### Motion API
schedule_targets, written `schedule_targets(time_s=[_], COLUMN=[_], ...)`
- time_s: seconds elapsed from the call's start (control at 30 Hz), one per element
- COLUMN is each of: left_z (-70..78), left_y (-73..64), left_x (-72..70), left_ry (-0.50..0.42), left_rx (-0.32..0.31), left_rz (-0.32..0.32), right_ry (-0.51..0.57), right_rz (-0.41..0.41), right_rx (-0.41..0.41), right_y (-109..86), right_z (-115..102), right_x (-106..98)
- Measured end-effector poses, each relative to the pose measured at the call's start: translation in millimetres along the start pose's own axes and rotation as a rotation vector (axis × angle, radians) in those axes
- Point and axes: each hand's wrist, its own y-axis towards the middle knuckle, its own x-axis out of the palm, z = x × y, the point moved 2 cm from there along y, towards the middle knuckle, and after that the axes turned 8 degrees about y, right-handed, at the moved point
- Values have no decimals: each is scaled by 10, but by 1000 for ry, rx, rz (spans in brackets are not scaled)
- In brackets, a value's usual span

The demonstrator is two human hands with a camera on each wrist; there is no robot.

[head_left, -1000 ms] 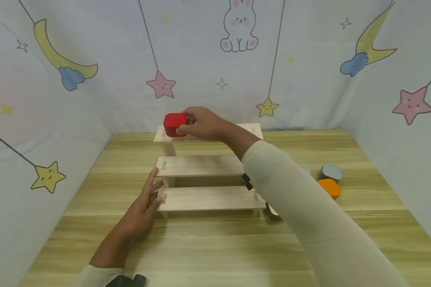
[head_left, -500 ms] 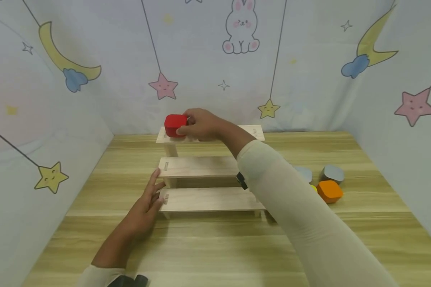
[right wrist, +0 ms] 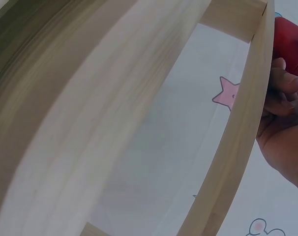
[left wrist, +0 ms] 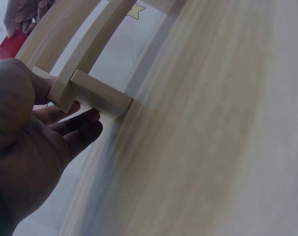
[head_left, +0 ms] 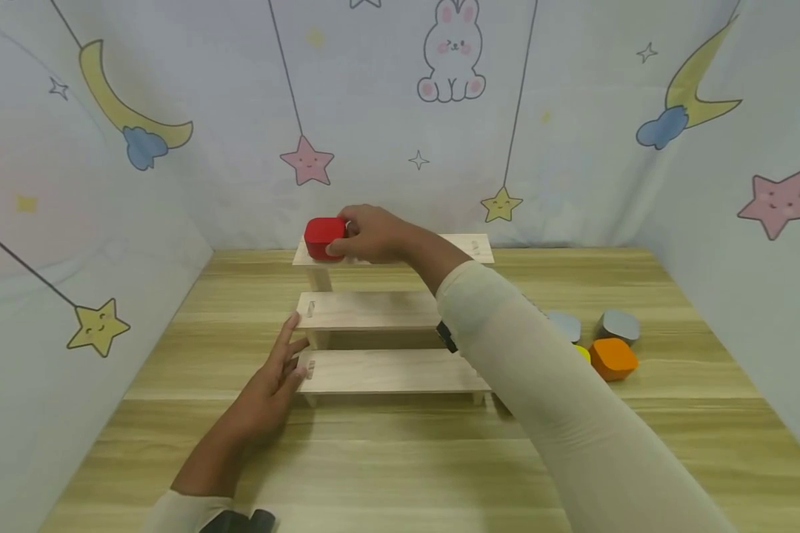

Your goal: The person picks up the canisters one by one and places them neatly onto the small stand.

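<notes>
A three-tier wooden step shelf point(head_left: 380, 309) stands on the wood-grain table. My right hand point(head_left: 376, 235) holds a red block with rounded corners point(head_left: 320, 238) at the left end of the top tier, thumb on its front and fingers at its right side. In the right wrist view, the red block point(right wrist: 288, 44) and the right hand point(right wrist: 286, 118) show beyond a shelf board. My left hand point(head_left: 270, 392) touches the shelf's left side, fingers spread between the middle and bottom tiers. The left wrist view shows the left fingers point(left wrist: 77, 129) loosely extended by the shelf's end.
Right of the shelf lie an orange rounded block point(head_left: 613, 360), a grey one point(head_left: 618, 326), another grey one point(head_left: 565, 326) and a yellow piece point(head_left: 583, 352), partly behind my right sleeve point(head_left: 540, 370). A printed white curtain point(head_left: 387, 111) encloses the table point(head_left: 400, 459).
The red block has come down slightly and a little left over the top tier, still in my right hand. My right sleeve has shifted left, uncovering the yellow piece. My left hand stays at the shelf.
</notes>
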Motion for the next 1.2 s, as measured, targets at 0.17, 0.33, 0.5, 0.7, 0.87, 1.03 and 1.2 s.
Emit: schedule_targets(time_s=[0.17, 0.33, 0.5, 0.7, 0.87, 1.03, 1.2], left_z=[17, 29, 23, 26, 51, 31, 25], left_y=[8, 10, 20, 29, 25, 16, 9], left_x=[9, 12, 22, 35, 12, 15, 9], left_ry=[9, 13, 21, 13, 19, 22, 26], left_rx=[6, 4, 7, 13, -12, -10, -5], left_rz=[2, 0, -1, 0, -3, -2, -4], right_ry=[4, 22, 51, 38, 34, 32, 63], right_rz=[-1, -7, -12, 3, 17, 14, 51], right_rx=[5, 11, 47, 17, -34, -76, -112], right_y=[4, 9, -15, -81, -203, -378, -613], right_z=[11, 31, 58, 95, 94, 116, 162], right_x=[-6, -12, -31, -70, -80, -62, -34])
